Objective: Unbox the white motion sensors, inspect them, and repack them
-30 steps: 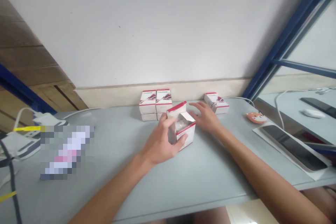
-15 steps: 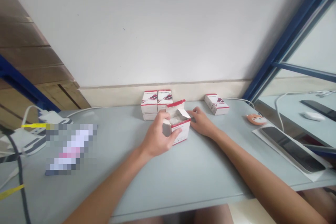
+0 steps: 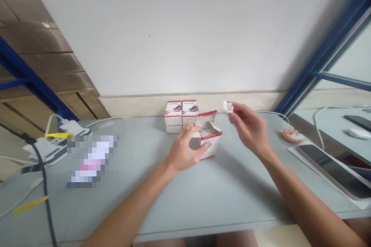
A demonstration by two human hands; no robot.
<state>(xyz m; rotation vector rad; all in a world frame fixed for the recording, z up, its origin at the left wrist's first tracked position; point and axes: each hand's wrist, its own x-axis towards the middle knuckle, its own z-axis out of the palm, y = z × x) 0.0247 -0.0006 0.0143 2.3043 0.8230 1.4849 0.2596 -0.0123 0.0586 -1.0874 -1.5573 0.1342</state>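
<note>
My left hand (image 3: 183,149) grips an open white and red cardboard box (image 3: 213,146) standing on the desk, its thumb on the front and its fingers by the open top. The flaps stick up, and something pale shows inside. To the right of the box and above the desk, my right hand (image 3: 251,127) pinches a small, crumpled-looking white piece (image 3: 227,106) between thumb and fingertips; its exact kind cannot be made out. Behind the open box, similar closed boxes (image 3: 174,111) are stacked against the wall.
On the left lie a power strip (image 3: 56,150) with plugs and cables, and a pixelated flat object (image 3: 94,160). An orange animal-faced item (image 3: 292,135) and a dark phone-like slab (image 3: 333,170) on white paper are at right. Blue metal frames (image 3: 324,54) flank the desk.
My right hand has risen from beside the box and moved right, now with the white piece in its fingers. It hides the separate box behind it. My left hand still holds the open box.
</note>
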